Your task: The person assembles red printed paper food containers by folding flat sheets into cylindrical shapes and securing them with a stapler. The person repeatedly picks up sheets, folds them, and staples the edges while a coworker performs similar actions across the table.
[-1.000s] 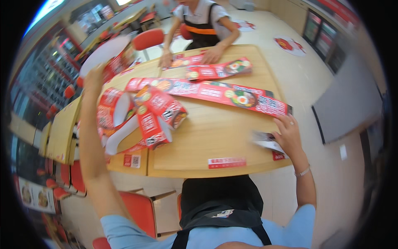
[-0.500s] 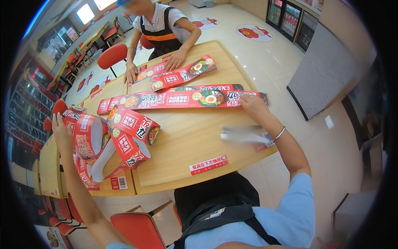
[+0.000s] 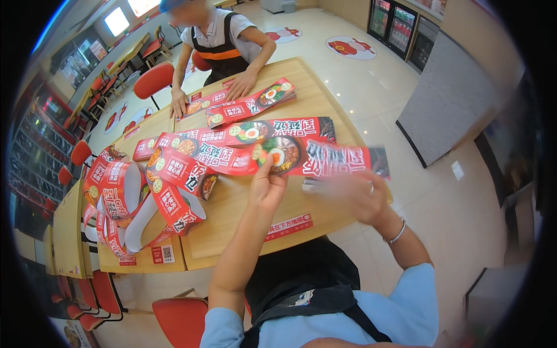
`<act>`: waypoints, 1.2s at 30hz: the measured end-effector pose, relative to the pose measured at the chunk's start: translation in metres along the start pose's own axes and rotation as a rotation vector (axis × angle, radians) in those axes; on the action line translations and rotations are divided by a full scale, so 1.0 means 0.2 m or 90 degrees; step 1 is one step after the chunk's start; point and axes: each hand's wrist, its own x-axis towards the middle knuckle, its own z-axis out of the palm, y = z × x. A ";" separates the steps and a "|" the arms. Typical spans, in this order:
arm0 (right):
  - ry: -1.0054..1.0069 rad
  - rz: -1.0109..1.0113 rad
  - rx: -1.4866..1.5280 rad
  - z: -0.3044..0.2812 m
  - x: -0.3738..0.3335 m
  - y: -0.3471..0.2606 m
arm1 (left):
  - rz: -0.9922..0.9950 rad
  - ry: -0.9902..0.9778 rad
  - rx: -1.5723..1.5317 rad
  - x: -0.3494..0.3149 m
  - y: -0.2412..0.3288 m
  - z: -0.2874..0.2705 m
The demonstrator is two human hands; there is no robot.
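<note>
Though partly blurry, red strip [image 3: 290, 155] in grip of left hand [image 3: 268, 187], right hand [image 3: 362, 198] alongside, its hold unclear.

We were in the dining room of a casual eatery: red chairs [image 3: 154, 79] stood by pale wooden tables [image 3: 313, 87], glass-fronted drinks coolers [image 3: 400, 26] lined a wall, lit panels [image 3: 118, 22] glowed beyond, and round cartoon stickers [image 3: 351, 47] decorated the shiny tiled floor [image 3: 371, 110]. Opposite us, a co-worker [image 3: 242, 29] wore an apron [image 3: 208, 42] and blue cap [image 3: 174, 4], and red strips [image 3: 235, 160] pictured food bowls.

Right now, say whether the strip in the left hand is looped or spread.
Spread: the red strip stretches out, its visible length unlooped.
</note>
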 end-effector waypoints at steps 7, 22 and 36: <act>0.019 0.683 1.012 0.22 -0.16 -0.27 | -0.043 -0.120 -0.090 -0.25 -0.13 0.03; -0.036 0.825 0.898 -0.05 -0.20 0.14 | 0.196 -0.413 -0.083 -0.63 0.85 -0.23; -0.239 0.179 0.409 0.06 0.25 -0.08 | 0.207 -0.243 1.134 -0.64 0.29 -0.03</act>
